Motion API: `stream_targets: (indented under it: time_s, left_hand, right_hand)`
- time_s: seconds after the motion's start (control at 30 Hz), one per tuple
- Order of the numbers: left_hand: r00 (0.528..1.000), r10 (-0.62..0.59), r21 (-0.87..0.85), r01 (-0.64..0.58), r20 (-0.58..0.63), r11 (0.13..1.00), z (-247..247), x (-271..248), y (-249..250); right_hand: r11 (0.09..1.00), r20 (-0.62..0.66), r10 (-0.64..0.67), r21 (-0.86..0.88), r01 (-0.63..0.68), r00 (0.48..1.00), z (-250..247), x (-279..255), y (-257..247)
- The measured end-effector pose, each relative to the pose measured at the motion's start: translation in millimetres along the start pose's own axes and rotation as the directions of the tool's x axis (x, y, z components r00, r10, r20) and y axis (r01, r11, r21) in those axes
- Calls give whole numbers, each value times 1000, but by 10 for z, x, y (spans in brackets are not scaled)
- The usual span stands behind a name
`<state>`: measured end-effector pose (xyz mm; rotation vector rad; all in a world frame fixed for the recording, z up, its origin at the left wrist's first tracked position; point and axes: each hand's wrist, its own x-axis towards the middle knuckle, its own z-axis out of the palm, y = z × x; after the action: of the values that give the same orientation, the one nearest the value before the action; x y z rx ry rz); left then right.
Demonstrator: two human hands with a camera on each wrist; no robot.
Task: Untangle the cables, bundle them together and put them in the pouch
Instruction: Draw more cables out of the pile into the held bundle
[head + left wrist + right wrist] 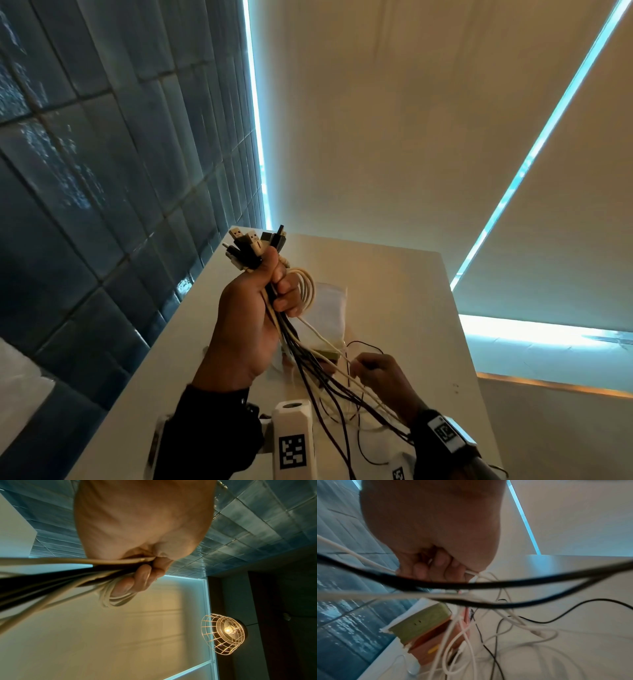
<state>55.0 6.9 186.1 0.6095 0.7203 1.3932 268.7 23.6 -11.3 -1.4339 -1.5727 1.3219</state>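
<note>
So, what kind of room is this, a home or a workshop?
Probably a home or a café-like interior, not a workshop. The wall is covered in glossy blue-grey tiles, a roller blind covers the window, and a decorative wire-cage lamp glows in the left wrist view.

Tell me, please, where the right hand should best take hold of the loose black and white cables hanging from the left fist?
Probably just below the left hand, where the loose black and white cables run together as one tight stem. Lower down they fan out and cross. The right hand, now pinching one thin white strand, could come in from its own side and wrap its fingers around the stem.
</note>
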Motion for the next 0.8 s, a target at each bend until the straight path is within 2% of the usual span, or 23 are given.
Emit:
stream_targets:
  time_s: [0.23,0.3,0.37,0.43,0.53,0.6,0.67,0.8]
  left_hand:
    - [1000,17,29,-16,-18,999,-43,9,14]
    - [999,14,47,-12,-51,999,-62,31,1]
    - [996,12,75,-5,-84,997,-77,48,-5]
    - [993,16,115,-2,-114,993,-83,62,-31]
    - [989,-10,160,34,-150,987,-76,87,-120]
    - [984,-46,172,76,-174,982,-78,104,-181]
    - [979,-66,177,101,-191,979,-74,108,-211]
    - [976,-62,253,116,-211,960,-27,83,-223]
  right_hand:
    - [967,-71,170,-180,-180,983,-69,7,387]
    - [950,-146,191,-221,-220,971,-95,28,364]
    - [956,-260,168,-193,-221,951,-126,71,234]
    - [987,-332,138,-38,-159,933,-160,106,-16]
    - [981,-323,17,187,46,946,-188,59,-564]
    - [943,-303,-132,256,214,944,-164,-26,-932]
    - [883,-278,-279,303,360,919,-106,-117,-1210]
    - [776,-210,-469,366,514,858,7,-250,-1471]
